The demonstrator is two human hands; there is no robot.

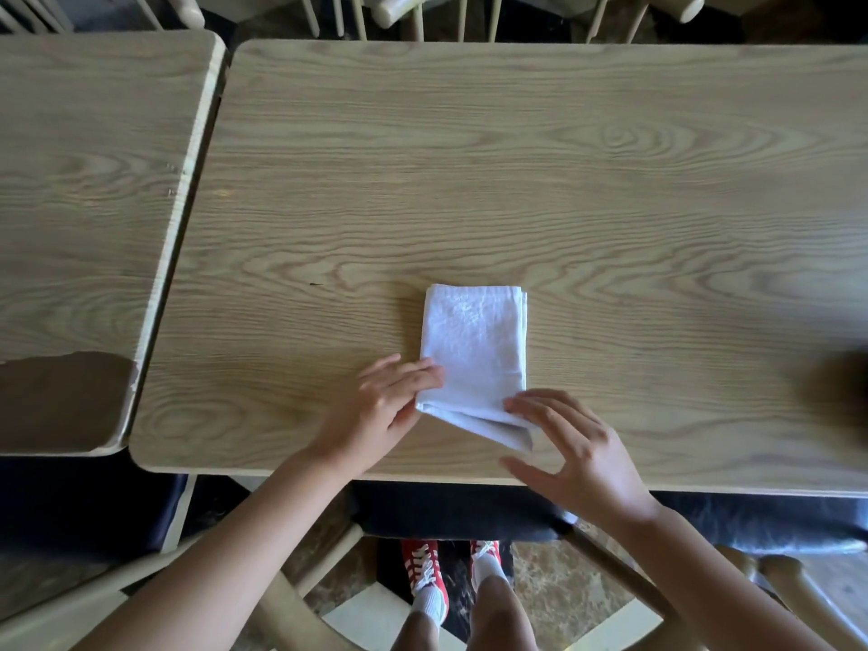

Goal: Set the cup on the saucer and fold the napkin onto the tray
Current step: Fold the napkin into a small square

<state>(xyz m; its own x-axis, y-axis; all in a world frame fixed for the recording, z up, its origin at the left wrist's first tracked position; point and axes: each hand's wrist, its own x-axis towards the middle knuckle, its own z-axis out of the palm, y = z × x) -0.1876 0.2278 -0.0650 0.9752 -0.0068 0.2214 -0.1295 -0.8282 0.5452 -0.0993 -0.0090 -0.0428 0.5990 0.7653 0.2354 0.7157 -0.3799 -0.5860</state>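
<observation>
A white cloth napkin (474, 350) lies folded into a narrow rectangle on the wooden table (469, 180), near the front edge. Its near end is turned into a slanted fold. My left hand (390, 406) pinches the napkin's near left corner with thumb and fingers. My right hand (577, 448) rests its fingertips on the near right part of the fold, fingers spread. No cup, saucer or tray shows in the head view.
A second wooden table (84, 180) stands to the left, with a narrow gap between. A dark blurred object (840, 392) sits at the right edge. Chair backs (422, 11) line the far side. A chair frame (300, 603) and my red shoes are below.
</observation>
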